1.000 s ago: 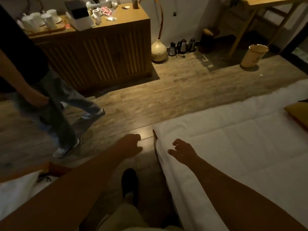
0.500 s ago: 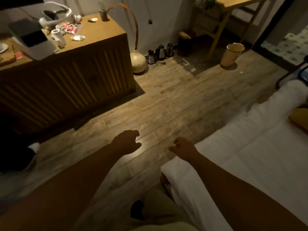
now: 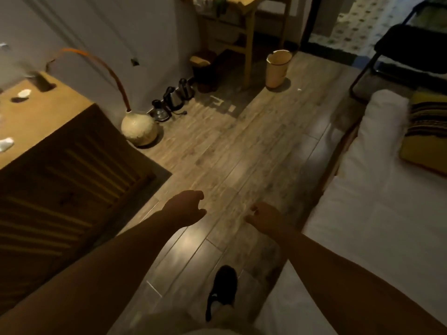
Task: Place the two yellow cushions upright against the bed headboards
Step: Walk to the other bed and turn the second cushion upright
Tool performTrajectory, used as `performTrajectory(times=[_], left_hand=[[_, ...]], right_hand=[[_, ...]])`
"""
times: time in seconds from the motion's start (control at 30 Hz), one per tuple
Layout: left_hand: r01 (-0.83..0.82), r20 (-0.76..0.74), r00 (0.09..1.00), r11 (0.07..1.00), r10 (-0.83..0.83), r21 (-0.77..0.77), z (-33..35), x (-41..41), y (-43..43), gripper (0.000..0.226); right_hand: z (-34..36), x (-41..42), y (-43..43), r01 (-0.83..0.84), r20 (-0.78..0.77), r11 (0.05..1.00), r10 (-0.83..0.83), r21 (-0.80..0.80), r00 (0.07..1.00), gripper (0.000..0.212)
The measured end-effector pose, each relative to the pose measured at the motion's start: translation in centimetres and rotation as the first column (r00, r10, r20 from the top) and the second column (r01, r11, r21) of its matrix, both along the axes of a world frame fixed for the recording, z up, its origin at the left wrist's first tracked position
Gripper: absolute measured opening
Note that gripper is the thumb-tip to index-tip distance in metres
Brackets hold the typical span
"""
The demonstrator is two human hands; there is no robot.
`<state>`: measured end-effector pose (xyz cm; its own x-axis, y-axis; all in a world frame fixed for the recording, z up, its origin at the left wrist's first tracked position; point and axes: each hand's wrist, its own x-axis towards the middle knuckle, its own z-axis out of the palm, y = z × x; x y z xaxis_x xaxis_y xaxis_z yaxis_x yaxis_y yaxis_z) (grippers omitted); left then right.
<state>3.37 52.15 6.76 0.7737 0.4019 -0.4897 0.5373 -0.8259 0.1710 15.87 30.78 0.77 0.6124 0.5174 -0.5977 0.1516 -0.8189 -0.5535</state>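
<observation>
One yellow cushion with dark stripes lies flat on the white bed at the far right, beside a white pillow. I see no second cushion and no headboard. My left hand and my right hand hang over the wooden floor, left of the bed's edge. Both hold nothing, with fingers loosely curled and apart. The cushion is well beyond my right hand, up and to the right.
A wooden slatted cabinet stands on the left. A round vase, kettles and a pale bin line the far wall by a wooden table. A black chair sits past the bed. My shoe is below.
The view has swung right and moved forward along the bed. The striped cushion and pillow have come into fuller view. The other person is out of view. My hands stay empty.
</observation>
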Motion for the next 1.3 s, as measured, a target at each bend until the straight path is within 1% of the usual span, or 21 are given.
performTrajectory(times=[0.23, 0.43, 0.53, 0.7, 0.8, 0.97, 1.03, 1.07, 1.17, 1.23, 1.3], left_hand=[[0.221, -0.003, 0.975, 0.975, -0.221, -0.005, 0.1, 14.5, 3.9, 0.054], [0.368, 0.026, 0.930, 0.930, -0.367, -0.027, -0.7, 27.6, 5.6, 0.053], [0.417, 0.059, 0.908, 0.908, -0.415, -0.042, -1.1, 35.5, 6.9, 0.053], [0.519, 0.074, 0.854, 0.852, -0.515, -0.068, -0.6, 49.0, 8.0, 0.054], [0.560, 0.098, 0.828, 0.825, -0.552, -0.076, 0.0, 56.2, 7.8, 0.054], [0.629, 0.097, 0.777, 0.773, -0.622, -0.080, 0.1, 67.0, 6.0, 0.056], [0.656, 0.101, 0.754, 0.752, -0.649, -0.066, -0.1, 71.2, 4.7, 0.056], [0.661, 0.102, 0.750, 0.748, -0.654, -0.063, -0.2, 73.4, 4.0, 0.055], [0.656, 0.102, 0.754, 0.752, -0.649, -0.069, -0.7, 80.4, 1.8, 0.054], [0.651, 0.112, 0.758, 0.756, -0.642, -0.066, -1.0, 85.6, 0.0, 0.053], [0.641, 0.123, 0.765, 0.766, -0.632, -0.050, -1.0, 90.7, -1.9, 0.052]], right_hand=[[2.4, 10.0, 1.7, 0.234, -0.006, 0.972, -0.234, 0.000, 0.972, 0.055], [3.5, 20.0, 2.7, 0.399, -0.038, 0.917, -0.398, 0.017, 0.916, 0.051], [3.8, 26.1, 3.3, 0.447, -0.028, 0.894, -0.447, 0.016, 0.894, 0.048], [5.0, 35.7, 3.9, 0.570, -0.047, 0.821, -0.570, -0.010, 0.820, 0.052], [5.9, 40.6, 4.0, 0.652, -0.085, 0.758, -0.648, 0.023, 0.757, 0.051], [6.5, 49.0, 2.6, 0.720, -0.100, 0.692, -0.714, 0.045, 0.693, 0.045], [5.9, 52.5, 1.4, 0.762, -0.138, 0.645, -0.751, 0.055, 0.646, 0.038], [5.7, 54.3, 0.9, 0.770, -0.133, 0.637, -0.760, 0.041, 0.636, 0.035], [4.3, 60.9, -1.0, 0.779, -0.036, 0.627, -0.778, 0.013, 0.627, 0.030], [3.7, 66.2, -2.4, 0.785, -0.017, 0.619, -0.785, 0.011, 0.619, 0.033], [3.7, 71.6, -4.2, 0.741, 0.003, 0.671, -0.741, 0.018, 0.671, 0.041]])
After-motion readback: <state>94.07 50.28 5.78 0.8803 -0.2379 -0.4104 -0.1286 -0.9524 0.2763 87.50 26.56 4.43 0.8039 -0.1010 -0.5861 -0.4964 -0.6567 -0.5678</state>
